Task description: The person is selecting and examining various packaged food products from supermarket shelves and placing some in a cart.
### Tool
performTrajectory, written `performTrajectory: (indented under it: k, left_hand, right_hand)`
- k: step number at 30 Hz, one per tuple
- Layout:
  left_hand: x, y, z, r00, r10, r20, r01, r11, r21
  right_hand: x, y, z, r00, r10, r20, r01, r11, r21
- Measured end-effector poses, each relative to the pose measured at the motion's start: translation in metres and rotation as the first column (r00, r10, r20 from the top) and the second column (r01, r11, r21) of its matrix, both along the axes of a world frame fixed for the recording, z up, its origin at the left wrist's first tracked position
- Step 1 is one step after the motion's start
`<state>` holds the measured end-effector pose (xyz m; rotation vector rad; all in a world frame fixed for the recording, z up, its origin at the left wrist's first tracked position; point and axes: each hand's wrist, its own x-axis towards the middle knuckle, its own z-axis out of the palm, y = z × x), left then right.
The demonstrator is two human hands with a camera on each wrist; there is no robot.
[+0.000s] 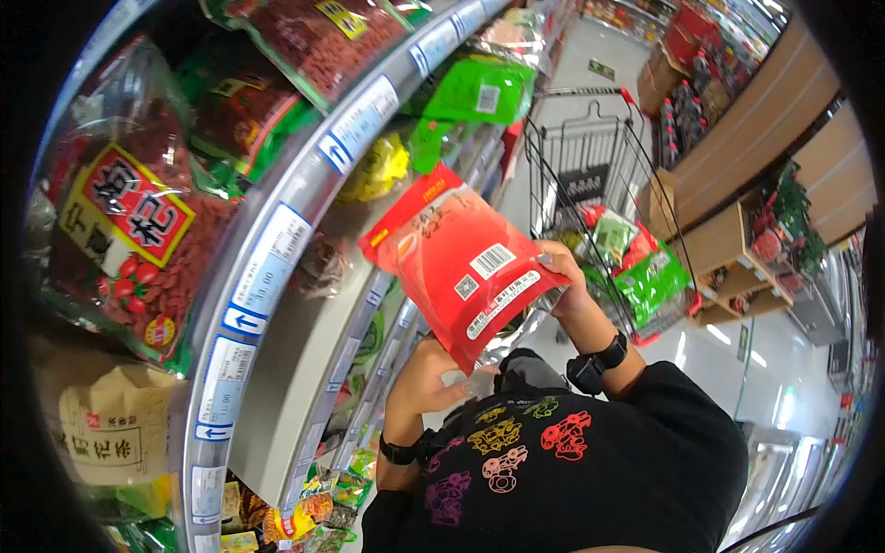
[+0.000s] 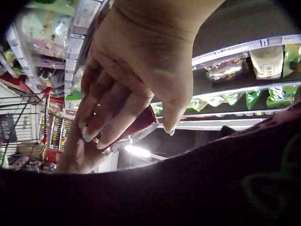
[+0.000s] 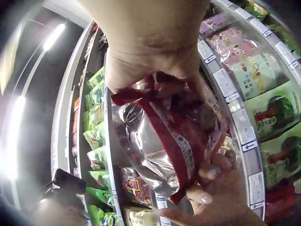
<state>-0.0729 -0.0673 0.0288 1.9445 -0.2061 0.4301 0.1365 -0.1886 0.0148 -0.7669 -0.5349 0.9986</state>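
A red pouch [image 1: 470,263], printed with a barcode and a square code, is tilted before my chest. My right hand [image 1: 569,281] grips its right edge, the thumb on the printed face. In the right wrist view the pouch's silvery part [image 3: 141,146] shows beside its red edge. My left hand [image 1: 426,376] is at the pouch's lower corner, thumb held apart. The left wrist view has that left hand [image 2: 136,70] with fingers extended and the thumb pointing away; the fingers partly hide the pouch.
Shelves with price labels [image 1: 267,258] run along the left, holding bagged dried red goods [image 1: 138,230] and a paper-like bag [image 1: 115,424]. A wire shopping cart [image 1: 590,147] stands ahead to the right, with green and red packets [image 1: 645,272] in it. Wooden display boxes [image 1: 737,267] stand farther right.
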Motion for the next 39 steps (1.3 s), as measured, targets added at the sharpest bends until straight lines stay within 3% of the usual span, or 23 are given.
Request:
performTrajectory:
  k: [1, 2, 5, 6, 7, 9, 10, 13, 15, 18, 20, 21, 23, 26, 30, 32, 34, 38, 39]
  left_hand:
    - [-0.003, -0.003, -0.005, 0.999, 0.028, -0.034, -0.027, 1.0, 0.014]
    - [-0.003, -0.007, -0.012, 0.996, 0.073, -0.041, -0.073, 0.997, 0.005]
    - [0.0, -0.019, -0.029, 0.991, 0.125, -0.056, -0.129, 0.988, -0.085]
    - [-0.007, -0.025, -0.062, 0.997, -0.034, -0.068, 0.003, 0.916, -0.402]
    - [-0.004, -0.029, -0.074, 0.995, -0.098, -0.005, 0.077, 0.813, -0.577]
    - [0.004, -0.043, -0.088, 0.973, -0.187, 0.136, 0.213, 0.492, -0.844]
    - [0.011, -0.045, -0.099, 0.988, -0.148, 0.051, 0.119, 0.504, -0.855]
    - [0.038, -0.054, -0.114, 0.968, -0.231, -0.097, 0.013, 0.433, -0.901]
    - [0.067, -0.061, -0.112, 0.955, -0.207, -0.214, -0.113, 0.412, -0.904]
    - [0.107, -0.084, -0.1, 0.91, -0.221, -0.351, -0.243, 0.399, -0.884]
    - [0.134, -0.099, -0.092, 0.867, -0.345, -0.36, -0.279, 0.263, -0.924]
    - [0.151, -0.106, -0.094, 0.85, -0.359, -0.387, -0.324, 0.224, -0.919]
    - [0.184, -0.124, -0.099, 0.795, -0.428, -0.43, -0.337, 0.278, -0.9]
    - [0.229, -0.144, -0.105, 0.642, -0.625, -0.444, -0.339, 0.289, -0.895]
    - [0.289, -0.178, -0.111, 0.607, -0.669, -0.428, -0.331, 0.277, -0.902]
    - [0.31, -0.19, -0.128, 0.57, -0.655, -0.495, -0.375, 0.328, -0.867]
    - [0.332, -0.212, -0.111, 0.566, -0.569, -0.596, -0.463, 0.379, -0.801]
    - [0.369, -0.196, -0.162, 0.59, -0.628, -0.508, -0.3, 0.413, -0.86]
    - [0.378, -0.199, -0.148, 0.59, -0.568, -0.574, -0.305, 0.501, -0.81]
  right_hand:
    - [-0.006, -0.004, -0.001, 0.999, -0.034, -0.001, 0.034, 0.999, -0.004]
    - [-0.017, -0.006, 0.001, 0.984, -0.176, -0.016, 0.174, 0.98, -0.098]
    - [-0.019, -0.023, -0.015, 0.994, -0.072, -0.086, 0.075, 0.997, 0.033]
    - [-0.023, -0.029, -0.014, 0.991, -0.103, -0.082, 0.107, 0.993, 0.041]
    - [-0.022, -0.032, -0.014, 0.989, -0.106, -0.099, 0.111, 0.992, 0.053]
    - [-0.017, -0.047, -0.011, 0.984, -0.115, -0.135, 0.125, 0.99, 0.068]
    - [-0.01, -0.053, -0.015, 0.986, -0.118, -0.115, 0.128, 0.988, 0.086]
    - [0.006, -0.083, -0.011, 0.976, -0.209, -0.058, 0.205, 0.977, -0.065]
    - [0.018, -0.096, -0.019, 0.95, -0.291, 0.109, 0.297, 0.954, -0.043]
    - [0.026, -0.129, -0.024, 0.932, -0.361, 0.03, 0.362, 0.926, -0.104]
    - [0.037, -0.146, -0.024, 0.891, -0.454, 0.009, 0.448, 0.877, -0.176]
    - [0.051, -0.156, -0.031, 0.885, -0.444, 0.136, 0.463, 0.866, -0.187]
    - [0.076, -0.185, -0.045, 0.834, -0.4, 0.381, 0.503, 0.835, -0.224]
    - [0.107, -0.217, -0.038, 0.761, -0.399, 0.512, 0.577, 0.776, -0.254]
    - [0.145, -0.256, -0.045, 0.556, -0.324, 0.765, 0.718, 0.651, -0.246]
    - [0.161, -0.273, -0.061, 0.562, -0.342, 0.753, 0.74, 0.615, -0.273]
    - [0.175, -0.283, -0.073, 0.582, -0.38, 0.719, 0.752, 0.589, -0.297]
    - [0.198, -0.292, -0.094, 0.689, -0.432, 0.583, 0.702, 0.597, -0.388]
    - [0.204, -0.291, -0.104, 0.687, -0.447, 0.572, 0.708, 0.589, -0.389]
